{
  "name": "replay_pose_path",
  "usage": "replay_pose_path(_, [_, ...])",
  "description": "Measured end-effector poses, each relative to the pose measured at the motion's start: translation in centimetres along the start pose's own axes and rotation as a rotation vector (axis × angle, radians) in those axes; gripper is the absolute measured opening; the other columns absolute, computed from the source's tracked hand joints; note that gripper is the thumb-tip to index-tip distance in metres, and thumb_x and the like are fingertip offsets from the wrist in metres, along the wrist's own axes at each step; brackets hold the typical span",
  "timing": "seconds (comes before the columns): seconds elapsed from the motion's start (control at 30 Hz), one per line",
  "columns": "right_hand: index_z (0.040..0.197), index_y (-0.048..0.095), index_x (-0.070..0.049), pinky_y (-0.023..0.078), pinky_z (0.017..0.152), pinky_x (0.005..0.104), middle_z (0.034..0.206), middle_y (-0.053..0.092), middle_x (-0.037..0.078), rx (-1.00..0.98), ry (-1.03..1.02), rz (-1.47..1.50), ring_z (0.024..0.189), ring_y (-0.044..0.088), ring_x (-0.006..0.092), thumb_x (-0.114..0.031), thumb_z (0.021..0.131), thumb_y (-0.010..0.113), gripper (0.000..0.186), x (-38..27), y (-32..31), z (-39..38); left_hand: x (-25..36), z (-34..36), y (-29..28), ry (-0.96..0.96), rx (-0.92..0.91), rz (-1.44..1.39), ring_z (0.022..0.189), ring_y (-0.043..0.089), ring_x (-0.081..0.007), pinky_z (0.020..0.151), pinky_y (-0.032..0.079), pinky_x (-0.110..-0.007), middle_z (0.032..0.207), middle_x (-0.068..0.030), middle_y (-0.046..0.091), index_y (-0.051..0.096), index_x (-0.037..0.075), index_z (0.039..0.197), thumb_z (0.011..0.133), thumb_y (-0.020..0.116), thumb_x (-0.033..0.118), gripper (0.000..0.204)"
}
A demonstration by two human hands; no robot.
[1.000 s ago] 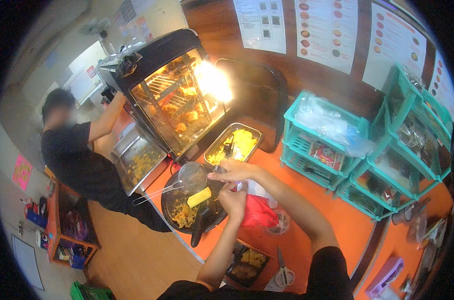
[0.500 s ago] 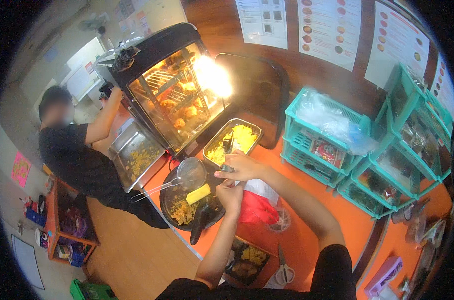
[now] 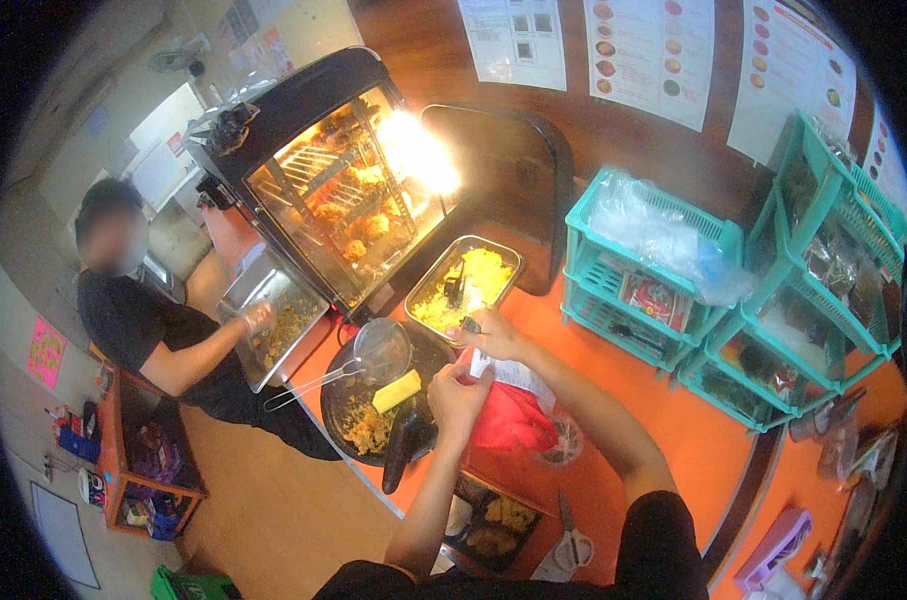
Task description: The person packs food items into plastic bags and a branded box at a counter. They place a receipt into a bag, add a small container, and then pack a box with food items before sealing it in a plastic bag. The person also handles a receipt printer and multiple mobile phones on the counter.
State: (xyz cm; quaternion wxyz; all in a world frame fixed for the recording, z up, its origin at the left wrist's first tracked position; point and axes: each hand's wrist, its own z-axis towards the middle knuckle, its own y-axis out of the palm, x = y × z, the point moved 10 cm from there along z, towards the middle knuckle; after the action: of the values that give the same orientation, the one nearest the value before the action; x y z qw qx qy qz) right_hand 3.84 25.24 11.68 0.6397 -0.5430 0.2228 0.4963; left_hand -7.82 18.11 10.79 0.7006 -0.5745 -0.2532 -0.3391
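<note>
Steel tray (image 3: 520, 270) of yellow food (image 3: 487, 272) is set on the orange tabletop (image 3: 704, 450), ahead of both hands; black utensil (image 3: 455, 291) is sunk in the food, its handle apparently gripped by the right hand (image 3: 496, 335), fingers curled; red bundle (image 3: 514, 416) is neighboured by the left hand (image 3: 458, 396), fingers bunched, hold cannot be told; scooping seems underway; a steady wrist is called for.

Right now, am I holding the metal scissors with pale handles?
No, the metal scissors with pale handles lie on the orange counter, away from your left hand and right hand.
</note>
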Motion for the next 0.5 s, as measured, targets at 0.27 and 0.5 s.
replay_pose_path(0.27, [0.077, 0.064, 0.002, 0.046, 0.054, 0.0401, 0.062, 0.061, 0.016, -0.100, -0.004, 0.152, 0.057, 0.058, 0.0204, -0.061, 0.091, 0.056, 0.065, -0.1, 1.2, -0.1, 1.7, -0.4, -1.7, 0.154, 0.083, -0.008, 0.060, 0.060, -0.0206, 0.060, 0.047, -0.034, 0.068, -0.0090, 0.060, 0.073, 0.001, 0.081, 0.071, 0.081, 0.025, 0.027])
replay_pose_path(0.5, [0.065, 0.060, 0.004, 0.044, 0.052, 0.0439, 0.054, 0.053, 0.020, -0.045, -0.187, -0.075, 0.049, 0.054, 0.0322, -0.060, 0.092, 0.054, 0.069, -2.2, 2.4, -0.6, 0.5, -0.6, -1.8, 0.021, 0.086, -0.190, 0.058, 0.061, -0.0195, 0.057, 0.046, -0.033, 0.065, -0.0100, 0.062, 0.071, -0.001, 0.075, 0.069, 0.081, 0.019, 0.024])
